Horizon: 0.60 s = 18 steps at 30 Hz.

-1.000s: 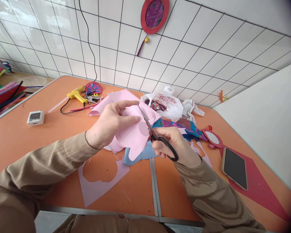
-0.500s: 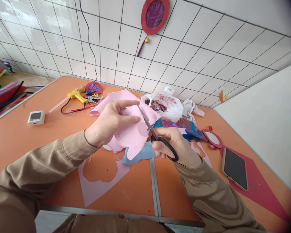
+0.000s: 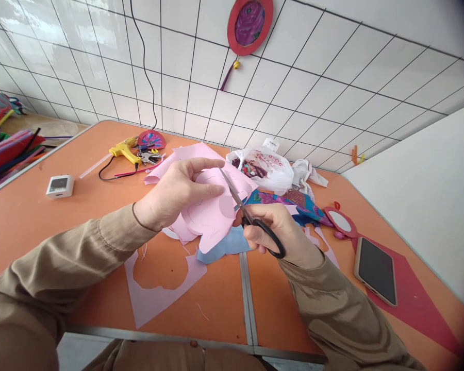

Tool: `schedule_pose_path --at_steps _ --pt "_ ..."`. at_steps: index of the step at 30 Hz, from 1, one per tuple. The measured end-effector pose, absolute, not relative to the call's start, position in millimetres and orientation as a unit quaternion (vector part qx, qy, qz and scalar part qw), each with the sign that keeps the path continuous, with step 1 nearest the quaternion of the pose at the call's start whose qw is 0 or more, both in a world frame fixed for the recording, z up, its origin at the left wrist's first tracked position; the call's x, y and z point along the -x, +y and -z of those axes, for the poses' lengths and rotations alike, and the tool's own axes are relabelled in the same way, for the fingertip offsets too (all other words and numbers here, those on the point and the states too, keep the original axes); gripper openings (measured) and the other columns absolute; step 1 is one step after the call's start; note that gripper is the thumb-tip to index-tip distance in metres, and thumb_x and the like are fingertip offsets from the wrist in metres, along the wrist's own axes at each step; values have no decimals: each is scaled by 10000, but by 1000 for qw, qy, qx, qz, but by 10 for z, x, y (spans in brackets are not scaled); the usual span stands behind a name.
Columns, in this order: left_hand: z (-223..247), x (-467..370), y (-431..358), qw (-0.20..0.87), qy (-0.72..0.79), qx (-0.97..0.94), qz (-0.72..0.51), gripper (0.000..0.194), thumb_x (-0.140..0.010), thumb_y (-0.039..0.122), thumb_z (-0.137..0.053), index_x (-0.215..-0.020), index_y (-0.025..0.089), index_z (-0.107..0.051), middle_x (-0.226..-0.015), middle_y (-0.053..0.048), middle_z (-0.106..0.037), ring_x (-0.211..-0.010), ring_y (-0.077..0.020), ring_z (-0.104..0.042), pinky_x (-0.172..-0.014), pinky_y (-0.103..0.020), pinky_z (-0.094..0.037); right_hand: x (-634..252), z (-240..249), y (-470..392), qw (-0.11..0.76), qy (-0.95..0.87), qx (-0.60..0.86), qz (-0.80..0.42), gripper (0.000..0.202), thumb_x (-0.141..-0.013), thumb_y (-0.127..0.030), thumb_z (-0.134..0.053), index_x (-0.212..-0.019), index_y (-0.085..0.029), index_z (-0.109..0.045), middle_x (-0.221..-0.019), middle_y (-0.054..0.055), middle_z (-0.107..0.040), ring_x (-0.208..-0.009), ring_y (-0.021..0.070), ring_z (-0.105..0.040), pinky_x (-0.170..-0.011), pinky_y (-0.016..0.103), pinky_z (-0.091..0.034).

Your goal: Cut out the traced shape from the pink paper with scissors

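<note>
Between thumb and fingers, my left hand point(image 3: 181, 190) pinches a piece of pink paper point(image 3: 212, 219) with faint drawn lines on it. My right hand point(image 3: 270, 229) is closed around the black handles of a pair of scissors point(image 3: 237, 198). The blades lie at the paper's right edge, pointing up and left toward my left fingertips. Below the held piece lies blue paper point(image 3: 224, 246). A pink offcut point(image 3: 166, 301) with a large rounded opening rests on the table nearer to me. More pink paper point(image 3: 199, 152) lies behind my left hand.
On the orange table point(image 3: 112, 216) are a yellow glue gun point(image 3: 126, 150), keys point(image 3: 149, 156), a white box point(image 3: 60, 186), a plastic bag point(image 3: 272, 170), patterned cloth point(image 3: 309, 208), a small red-framed mirror point(image 3: 340, 220) and a phone point(image 3: 376, 270) on red paper point(image 3: 421, 309). A tiled wall stands behind.
The pink paper has tilted very slightly in my left hand, its lower tip rising a little. Both hands keep their grips, and the whole view has shifted slightly.
</note>
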<state>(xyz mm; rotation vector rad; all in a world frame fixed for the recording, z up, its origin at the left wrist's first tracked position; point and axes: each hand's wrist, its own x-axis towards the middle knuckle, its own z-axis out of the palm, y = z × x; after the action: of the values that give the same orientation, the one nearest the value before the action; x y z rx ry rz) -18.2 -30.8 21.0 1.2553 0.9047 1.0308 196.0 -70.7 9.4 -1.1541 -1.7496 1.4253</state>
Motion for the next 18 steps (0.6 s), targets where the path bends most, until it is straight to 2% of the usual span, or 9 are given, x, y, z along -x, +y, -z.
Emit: schedule_pose_path --at_steps 13,18 --pt "-239 181 -300 601 386 -544 -440 493 -675 229 -830 -1158 194 -735 -654 16 -608 -574 -131 -572 -505 -234 -445 -1944 -129 -719 293 -649 444 -544 569 -644 -697 -793 -714 -163 -609 -475 -46 -499 -383 69 -418 -350 188 -311" --pt "-272 187 -315 594 391 -548 -439 490 -686 216 -821 -1164 175 -729 -598 43 -562 -520 -103 -518 -470 -220 -403 -1943 -126 -720 295 -656 439 -538 561 -666 -691 -785 -711 -161 -607 -468 -46 -489 -377 68 -416 -352 189 -301"
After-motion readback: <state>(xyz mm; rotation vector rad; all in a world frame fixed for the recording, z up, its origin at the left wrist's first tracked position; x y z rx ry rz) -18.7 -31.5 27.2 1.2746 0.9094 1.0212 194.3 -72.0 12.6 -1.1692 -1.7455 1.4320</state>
